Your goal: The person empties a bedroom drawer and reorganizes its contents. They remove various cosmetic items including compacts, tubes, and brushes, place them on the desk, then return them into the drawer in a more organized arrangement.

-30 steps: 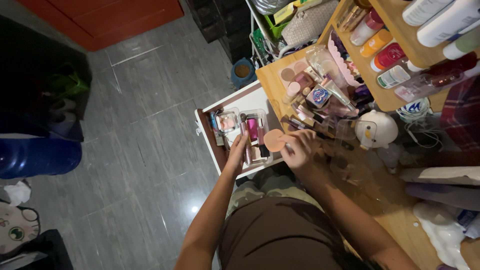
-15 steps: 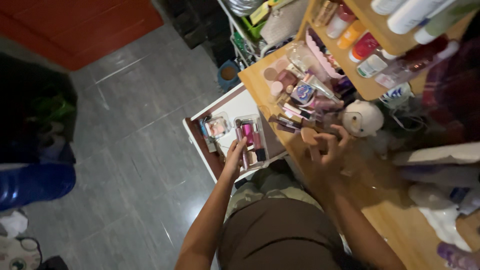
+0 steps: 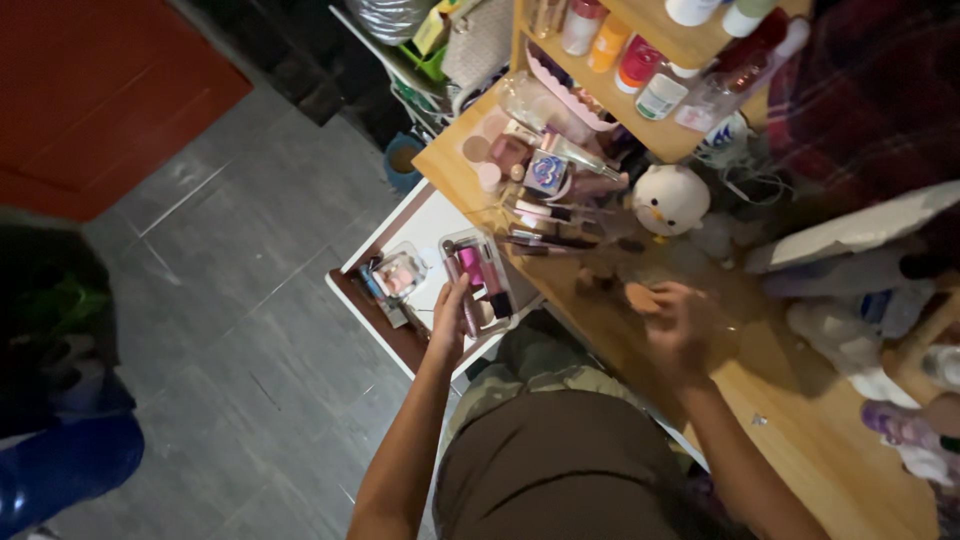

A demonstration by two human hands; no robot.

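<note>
Right hand (image 3: 680, 325) has swung out over the wooden desk (image 3: 800, 420), fingers pinching a peach sponge (image 3: 640, 297) (fingertip grip keeps it clean, I'd guess). Left hand (image 3: 450, 318) rests loosely open on the clear organizer (image 3: 480, 275).

A peach-coloured sponge (image 3: 641, 297) sits in the right hand (image 3: 683, 325). The tabletop (image 3: 800, 420) is light wood, the drawer (image 3: 420, 225) white with brown edging, the floor (image 3: 220, 290) grey tile, and the round plush toy (image 3: 671, 198) white.
</note>
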